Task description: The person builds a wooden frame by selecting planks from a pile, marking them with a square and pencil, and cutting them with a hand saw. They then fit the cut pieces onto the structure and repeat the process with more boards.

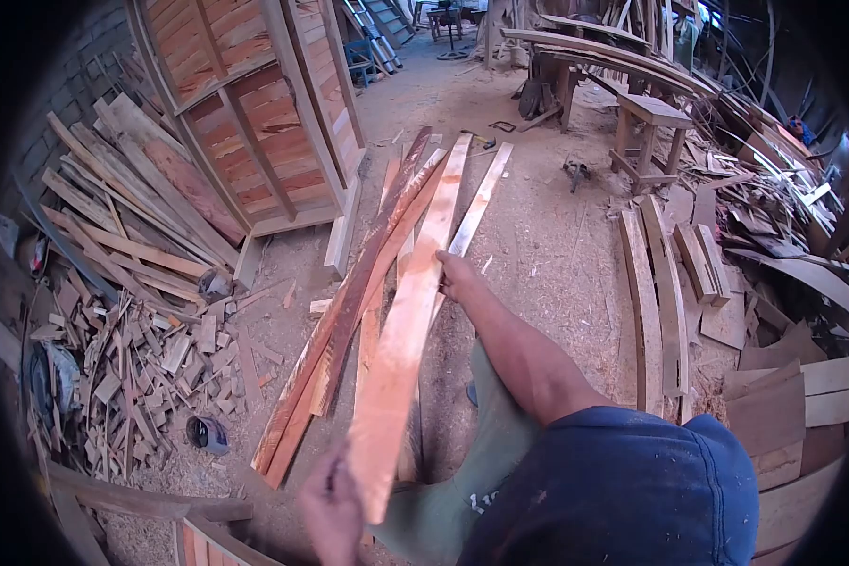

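A long, pale wooden board (407,330) runs from close to my body toward the far floor, above other planks. My right hand (457,274) is closed round its right edge, about midway along, thumb on the upper face. Close to the board's lower left corner is my left hand (332,505), smeared by motion; whether its fingers grip the edge cannot be made out. Under and left of the board lie a dark reddish plank (373,255) and a lighter orange plank (292,439). Another narrow board (481,200) sticks out beyond my right hand.
A slatted wooden frame (255,113) stands at the left, above scrap wood (141,387) and a small can (208,435). Ahead are a hammer (484,141) and a stool (653,113). Long wood pieces (641,311) lie on the sawdust-covered floor to the right.
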`<state>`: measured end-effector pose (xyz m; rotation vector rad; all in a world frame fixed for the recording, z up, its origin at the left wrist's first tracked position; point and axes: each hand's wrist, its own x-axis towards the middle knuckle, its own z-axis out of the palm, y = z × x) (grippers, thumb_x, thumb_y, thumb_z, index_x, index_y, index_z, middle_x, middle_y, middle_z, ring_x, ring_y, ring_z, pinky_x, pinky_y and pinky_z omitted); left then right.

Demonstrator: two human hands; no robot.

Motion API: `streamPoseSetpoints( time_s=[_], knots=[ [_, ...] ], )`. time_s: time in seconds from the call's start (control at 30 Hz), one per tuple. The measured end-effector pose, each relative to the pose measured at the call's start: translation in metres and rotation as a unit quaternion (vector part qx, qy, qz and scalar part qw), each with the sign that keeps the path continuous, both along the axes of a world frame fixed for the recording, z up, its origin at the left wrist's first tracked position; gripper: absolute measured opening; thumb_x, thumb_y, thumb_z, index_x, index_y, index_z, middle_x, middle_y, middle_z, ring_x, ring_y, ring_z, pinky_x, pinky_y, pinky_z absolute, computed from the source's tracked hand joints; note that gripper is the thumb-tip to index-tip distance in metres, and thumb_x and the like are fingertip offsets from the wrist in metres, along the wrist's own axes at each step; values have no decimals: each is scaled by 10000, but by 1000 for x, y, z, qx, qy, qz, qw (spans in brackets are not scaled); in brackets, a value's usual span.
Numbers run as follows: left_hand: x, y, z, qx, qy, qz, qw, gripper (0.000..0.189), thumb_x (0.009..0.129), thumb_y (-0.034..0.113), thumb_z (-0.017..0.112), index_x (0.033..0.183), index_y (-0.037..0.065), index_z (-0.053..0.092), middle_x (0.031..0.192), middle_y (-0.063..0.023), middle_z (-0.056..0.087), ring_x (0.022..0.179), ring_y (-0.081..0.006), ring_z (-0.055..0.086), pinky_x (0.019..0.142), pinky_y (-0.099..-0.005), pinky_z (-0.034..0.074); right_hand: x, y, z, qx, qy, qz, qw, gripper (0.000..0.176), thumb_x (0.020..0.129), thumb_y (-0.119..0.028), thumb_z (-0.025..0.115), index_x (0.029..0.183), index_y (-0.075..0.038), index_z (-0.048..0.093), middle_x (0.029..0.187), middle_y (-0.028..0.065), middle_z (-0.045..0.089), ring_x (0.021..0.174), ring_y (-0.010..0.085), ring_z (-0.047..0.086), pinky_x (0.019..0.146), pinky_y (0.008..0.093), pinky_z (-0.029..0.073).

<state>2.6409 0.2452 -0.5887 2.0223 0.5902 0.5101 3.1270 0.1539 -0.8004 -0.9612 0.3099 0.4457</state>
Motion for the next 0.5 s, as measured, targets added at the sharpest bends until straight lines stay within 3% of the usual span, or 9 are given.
streamPoseSetpoints(
  time_s=[0.03,0.1,0.17,0.27,0.37,0.4,0.43,0.47,0.5],
  knots=[
    [-12,11,5,21,17,38,999,291,968,6,588,1222,-78,702,1143,-150,746,1068,-195,691,939,-316,530,-6,0,5,-37,2,8,999,412,982,-257,672,1249,45,587,1107,206,692,878,340,738,723,490,642],
    [-44,36,4,-91,45,126,987,279,971,-1,585,1213,-70,705,1083,-132,742,1039,-195,685,916,-320,525,-9,4,0,-35,14,21,999,420,986,-295,677,1256,13,584,1096,191,684,932,342,727,797,500,631],
    [-91,74,-26,67,6,107,992,271,997,101,602,1190,-51,716,965,-121,719,942,-173,669,807,-330,515,-3,18,-14,-32,12,27,999,419,989,-302,677,1255,5,575,1078,178,678,948,342,720,830,518,621],
    [-153,92,11,-46,243,102,964,583,1041,300,647,1529,22,491,1492,-199,562,1397,-192,497,1143,-333,391,-30,36,-1,-52,28,98,993,370,994,-309,679,1250,-61,582,1063,139,687,910,306,723,844,528,612],
    [-185,110,16,-71,441,213,869,554,1040,276,646,1529,54,509,1414,-181,640,1393,-132,507,1150,-238,359,-53,73,-37,-12,63,92,994,276,996,-268,678,1206,-106,604,1025,95,701,897,284,725,805,510,619],
    [-211,124,-13,93,280,145,945,323,1011,241,622,1127,-41,727,905,-186,706,877,-259,682,772,-406,505,-70,78,-42,21,85,77,993,270,994,-266,682,1202,-111,606,1024,90,704,904,282,725,790,508,620],
    [-203,110,-16,168,321,180,914,304,983,223,636,1134,-24,732,1049,-231,694,926,-350,694,822,-446,530,-91,91,-50,53,109,76,990,265,993,-265,687,1197,-116,607,1023,85,707,910,280,724,776,506,621],
    [-183,96,-5,236,371,227,869,294,954,204,651,1140,-7,736,1193,-277,682,975,-441,706,873,-486,556,-94,92,-102,25,30,156,987,269,990,-271,692,1190,-112,608,1018,93,704,896,277,710,728,479,609],
    [-151,82,4,266,325,244,874,257,913,192,666,1035,-22,737,1105,-289,694,975,-451,691,888,-522,521,-90,89,-156,10,-48,256,965,273,987,-278,697,1183,-108,610,1013,101,701,883,274,696,680,452,597]
  ],
)
